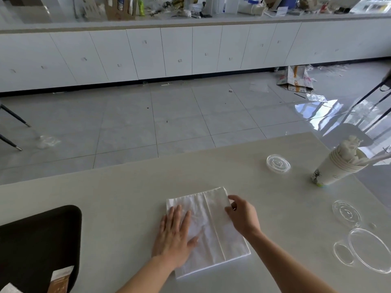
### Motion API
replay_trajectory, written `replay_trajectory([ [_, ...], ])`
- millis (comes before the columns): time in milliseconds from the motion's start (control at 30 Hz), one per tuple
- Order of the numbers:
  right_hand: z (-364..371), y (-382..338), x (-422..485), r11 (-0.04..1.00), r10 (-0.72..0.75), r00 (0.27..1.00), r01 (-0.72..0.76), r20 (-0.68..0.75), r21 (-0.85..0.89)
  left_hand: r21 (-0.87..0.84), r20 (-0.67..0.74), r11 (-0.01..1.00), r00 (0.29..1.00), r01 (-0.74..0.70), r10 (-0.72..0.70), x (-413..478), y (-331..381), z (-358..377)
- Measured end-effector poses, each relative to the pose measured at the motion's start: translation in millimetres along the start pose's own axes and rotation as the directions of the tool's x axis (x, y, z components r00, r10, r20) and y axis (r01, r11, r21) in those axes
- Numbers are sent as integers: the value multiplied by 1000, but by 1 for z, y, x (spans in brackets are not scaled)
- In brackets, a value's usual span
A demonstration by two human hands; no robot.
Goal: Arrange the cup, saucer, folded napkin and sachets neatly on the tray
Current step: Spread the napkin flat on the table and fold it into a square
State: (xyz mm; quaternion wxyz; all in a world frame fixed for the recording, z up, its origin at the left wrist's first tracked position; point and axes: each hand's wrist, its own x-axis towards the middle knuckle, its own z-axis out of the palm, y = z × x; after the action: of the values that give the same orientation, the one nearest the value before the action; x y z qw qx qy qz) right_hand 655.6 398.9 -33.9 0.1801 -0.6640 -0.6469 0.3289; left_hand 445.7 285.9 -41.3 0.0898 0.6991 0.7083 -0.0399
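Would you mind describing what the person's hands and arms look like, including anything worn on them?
Both forearms are bare as far as the frame shows, with no sleeves visible. The left hand and right hand wear no gloves, and no rings, watch or bracelets are visible.

Both forearms are bare to the frame's edge, the left hand (pixel 174 233) and right hand (pixel 243 215) ungloved.

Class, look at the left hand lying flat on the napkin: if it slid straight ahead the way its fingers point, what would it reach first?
The left hand points away across the napkin. It would first pass the napkin's far edge, then bare table to its far side. The path looks free, though depth is uncertain.
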Motion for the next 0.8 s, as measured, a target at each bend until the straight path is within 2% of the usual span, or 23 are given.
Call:
replay_trajectory([
  [100, 0, 3, -4, 990, -74, 996, 69, -43, -124, -3, -37, 1000, 999, -19, 19, -2, -4, 10],
  [200, 3, 6, -9, 926, -267, 958, 226, -100, -302, -6, -51, 1000, 998, -22, 22, 1, -5, 15],
  [300, 10, 10, -7, 848, -391, 920, 368, 18, -383, -41, -77, 999, 997, -18, 14, 8, -5, 13],
  [367, 19, 13, -3, 789, -388, 912, 404, 134, -464, -37, -90, 999, 996, 6, -9, 15, -3, 13],
  [433, 26, 16, -1, 744, -378, 908, 415, 183, -523, -46, -93, 999, 995, 17, -21, 20, -2, 15],
  [600, 35, 27, 2, 722, -317, 924, 381, 214, -578, -55, -67, 998, 998, -5, 1, 24, -6, 32],
  [800, 33, 28, 0, 725, -331, 921, 387, 205, -570, -50, -107, 999, 994, 6, -12, 21, -3, 24],
])
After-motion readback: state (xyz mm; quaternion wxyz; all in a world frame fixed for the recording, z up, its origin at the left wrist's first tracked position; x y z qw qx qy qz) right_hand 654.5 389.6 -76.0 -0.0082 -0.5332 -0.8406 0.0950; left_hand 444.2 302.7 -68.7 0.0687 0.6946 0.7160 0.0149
